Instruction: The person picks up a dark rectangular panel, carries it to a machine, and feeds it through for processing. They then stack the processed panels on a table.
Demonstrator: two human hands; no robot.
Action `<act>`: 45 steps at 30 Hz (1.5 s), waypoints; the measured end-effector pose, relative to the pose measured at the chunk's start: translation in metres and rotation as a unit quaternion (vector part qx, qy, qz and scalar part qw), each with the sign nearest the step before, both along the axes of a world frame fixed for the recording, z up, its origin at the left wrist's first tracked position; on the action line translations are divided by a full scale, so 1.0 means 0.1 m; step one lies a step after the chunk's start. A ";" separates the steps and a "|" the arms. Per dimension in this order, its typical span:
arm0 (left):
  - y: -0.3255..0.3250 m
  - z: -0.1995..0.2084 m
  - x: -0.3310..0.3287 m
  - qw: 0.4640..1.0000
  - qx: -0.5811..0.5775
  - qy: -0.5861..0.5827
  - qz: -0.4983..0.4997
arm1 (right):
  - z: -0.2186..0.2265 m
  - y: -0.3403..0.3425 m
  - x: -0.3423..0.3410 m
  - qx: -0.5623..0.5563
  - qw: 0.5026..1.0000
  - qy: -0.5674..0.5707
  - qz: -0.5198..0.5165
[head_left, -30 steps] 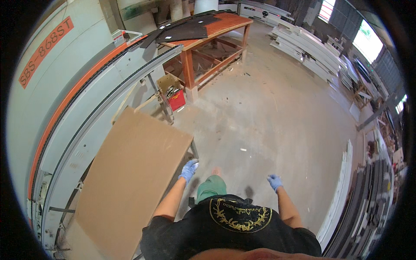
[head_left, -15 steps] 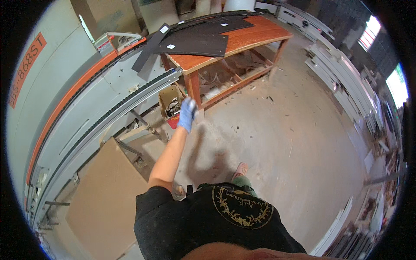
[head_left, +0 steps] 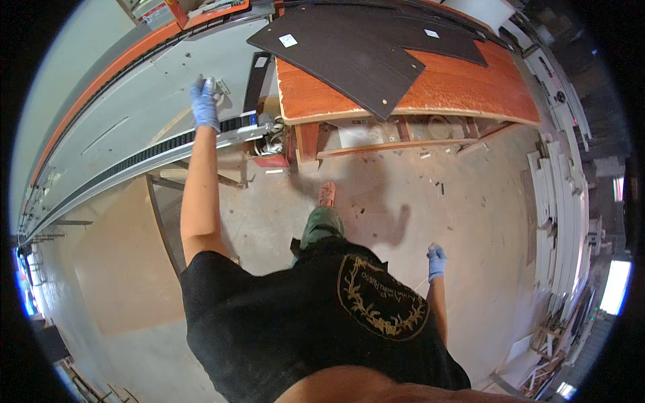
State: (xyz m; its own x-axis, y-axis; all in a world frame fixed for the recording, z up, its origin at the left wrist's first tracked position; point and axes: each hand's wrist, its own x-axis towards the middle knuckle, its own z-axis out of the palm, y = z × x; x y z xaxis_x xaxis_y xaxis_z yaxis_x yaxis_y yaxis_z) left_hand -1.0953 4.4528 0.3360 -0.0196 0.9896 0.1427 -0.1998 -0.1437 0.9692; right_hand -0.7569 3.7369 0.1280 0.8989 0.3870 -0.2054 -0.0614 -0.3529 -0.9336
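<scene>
My left hand (head_left: pixel 205 104), in a blue glove, reaches forward over the edge of a long grey machine (head_left: pixel 158 87). Its fingers are loosely bent and a little apart, and nothing shows in them. To its right lies a dark panel (head_left: pixel 339 57) with a white label, overhanging the front of a reddish-brown wooden table (head_left: pixel 470 84). My right hand (head_left: pixel 437 260), also gloved in blue, hangs low at my side above the floor. Its fingers are curled in, with no object visible. A narrow dark strip (head_left: pixel 256 80) with a label leans between machine and table.
More dark panels (head_left: pixel 443 37) lie farther back on the table. A red box (head_left: pixel 272 160) stands beside the table leg. At left, a large brown board (head_left: pixel 127 262) sits below the machine's rail (head_left: pixel 168 144). Long pale strips (head_left: pixel 557 221) are stacked along the right, and scraps dot the floor.
I have moved closer to the table, and the panels now appear nearer. My left hand has shifted from before the table leg to over the machine. My right hand has come into view.
</scene>
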 end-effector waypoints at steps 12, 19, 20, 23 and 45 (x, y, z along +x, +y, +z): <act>-0.18 -0.52 1.98 0.830 -0.449 -0.117 -0.309 | 1.45 3.39 1.61 -0.021 0.981 -0.174 0.088; -0.48 -0.78 2.83 0.836 -0.505 -0.038 -0.211 | 1.87 4.62 2.92 -0.103 0.889 -0.413 0.169; -0.62 -0.63 3.06 0.876 -0.431 -0.072 -0.206 | 1.88 4.76 3.23 -0.106 0.881 -0.428 0.169; -0.92 -0.43 3.62 0.893 -0.388 -0.054 -0.223 | 2.04 5.17 4.42 -0.129 0.864 -0.453 0.180; -1.76 -0.68 6.74 0.818 -0.523 -0.065 -0.232 | 2.97 6.33 7.61 -0.326 0.703 -0.402 0.487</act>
State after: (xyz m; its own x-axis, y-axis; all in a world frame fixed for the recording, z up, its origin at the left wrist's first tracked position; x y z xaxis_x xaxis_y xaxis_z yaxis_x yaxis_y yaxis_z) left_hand -0.4210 4.2766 0.2685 0.4439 0.4753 -0.7596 -0.1089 0.8700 0.4808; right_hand 0.0040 4.3703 0.4253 0.1997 0.9588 -0.2019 0.9614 -0.2315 -0.1484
